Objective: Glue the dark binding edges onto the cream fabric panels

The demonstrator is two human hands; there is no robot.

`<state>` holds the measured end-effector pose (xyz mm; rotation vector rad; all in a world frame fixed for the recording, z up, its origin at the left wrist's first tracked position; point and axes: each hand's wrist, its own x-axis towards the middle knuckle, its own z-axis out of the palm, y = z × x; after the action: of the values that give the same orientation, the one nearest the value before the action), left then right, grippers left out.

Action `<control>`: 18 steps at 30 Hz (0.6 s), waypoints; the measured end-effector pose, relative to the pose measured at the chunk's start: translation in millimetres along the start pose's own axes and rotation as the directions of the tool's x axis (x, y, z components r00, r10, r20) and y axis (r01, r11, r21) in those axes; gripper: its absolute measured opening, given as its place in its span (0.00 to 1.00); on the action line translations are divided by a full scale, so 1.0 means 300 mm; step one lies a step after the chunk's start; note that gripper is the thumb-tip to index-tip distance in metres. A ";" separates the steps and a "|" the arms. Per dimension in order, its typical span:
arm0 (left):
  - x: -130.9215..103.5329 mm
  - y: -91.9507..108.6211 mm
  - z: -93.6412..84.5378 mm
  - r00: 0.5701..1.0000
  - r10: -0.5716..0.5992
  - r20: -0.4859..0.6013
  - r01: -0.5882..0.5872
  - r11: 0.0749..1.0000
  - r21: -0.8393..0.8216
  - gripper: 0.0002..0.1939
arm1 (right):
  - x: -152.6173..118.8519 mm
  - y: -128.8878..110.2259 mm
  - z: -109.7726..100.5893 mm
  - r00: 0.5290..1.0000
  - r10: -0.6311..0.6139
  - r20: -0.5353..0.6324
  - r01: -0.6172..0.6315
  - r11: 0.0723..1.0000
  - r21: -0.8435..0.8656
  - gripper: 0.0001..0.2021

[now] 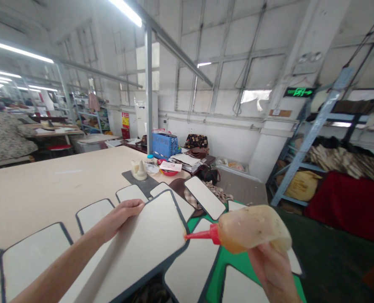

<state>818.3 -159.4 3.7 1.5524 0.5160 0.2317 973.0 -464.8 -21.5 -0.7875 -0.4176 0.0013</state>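
Observation:
My left hand [126, 214] is closed on the upper left edge of a large white panel [145, 240] with a dark border, which is tilted up over the table. My right hand [267, 261] grips a translucent squeeze bottle [253, 229] from below, its amber contents lying low inside. The bottle's red nozzle [202, 235] points left, and its tip is at the panel's right corner. Around the held panel lie several similar dark-edged white panels, such as one at the left [35, 256] and one beneath on the right [191, 261].
Behind the panels, a pale table [63, 176] holds a dark mat [149, 185] with a whitish container. Farther back are a blue crate [164, 145] and papers. Metal shelving [313, 134] with fabrics stands at the right. A person in patterned clothing [8, 134] is at the far left.

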 end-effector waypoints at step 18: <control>0.027 -0.092 0.053 0.998 -0.052 -0.025 0.042 0.957 -0.287 0.16 | 0.038 -0.022 0.040 0.993 -0.045 -0.107 0.048 0.999 0.019 0.27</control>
<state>827.7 -170.5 -25.7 1.2546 0.5200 0.2829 978.1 -459.4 -5.3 -0.7533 -0.3337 -0.0794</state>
